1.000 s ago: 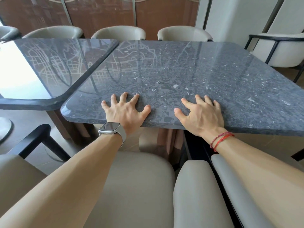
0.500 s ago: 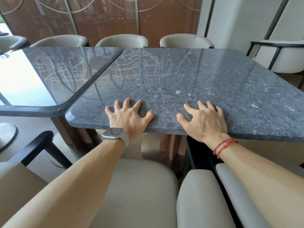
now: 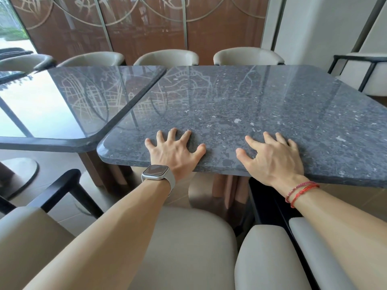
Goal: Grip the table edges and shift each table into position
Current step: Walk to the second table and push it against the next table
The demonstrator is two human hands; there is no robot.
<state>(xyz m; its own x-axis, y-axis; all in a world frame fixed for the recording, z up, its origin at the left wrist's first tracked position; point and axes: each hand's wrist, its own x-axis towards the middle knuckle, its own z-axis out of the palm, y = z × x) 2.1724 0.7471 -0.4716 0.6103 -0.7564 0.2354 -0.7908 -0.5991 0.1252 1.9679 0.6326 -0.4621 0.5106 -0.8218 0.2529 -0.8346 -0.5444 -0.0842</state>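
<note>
The person leans over a cream chair (image 3: 188, 248) with both arms out straight to the grey stone table (image 3: 251, 105). The left hand (image 3: 173, 152) and right hand (image 3: 272, 155) lie side by side on its top. The fingers are splayed and straight, the tips are pressed down, and the heels of the palms sit at the near edge. Neither hand curls round the rim, so this is a flat press and not a clamp.

A watch (image 3: 156, 172) sits on the left wrist and red cords (image 3: 301, 192) on the right. Beyond the fingertips the slab runs away to a row of cream chairs (image 3: 167, 56). Out past the left hand's little finger, the slab's rounded corner sits just beside the glossy second table (image 3: 62, 105). I cannot tell whether the two tops touch along that seam. The near edge under the palms sits closer to the person than the neighbour's near edge, and it runs at a slant to it.

I take this as the shifting step on this table, with the hands set to push or swivel it until it is square with its neighbour.

The next move seems to call for a firm, even shove from both palms. If the polished stone lets the hands slide, the fingers could hook under the rim. The pedestal base (image 3: 219, 191) below the wrists looks heavy, so a slow pace would keep the corner from knocking the other top.
</note>
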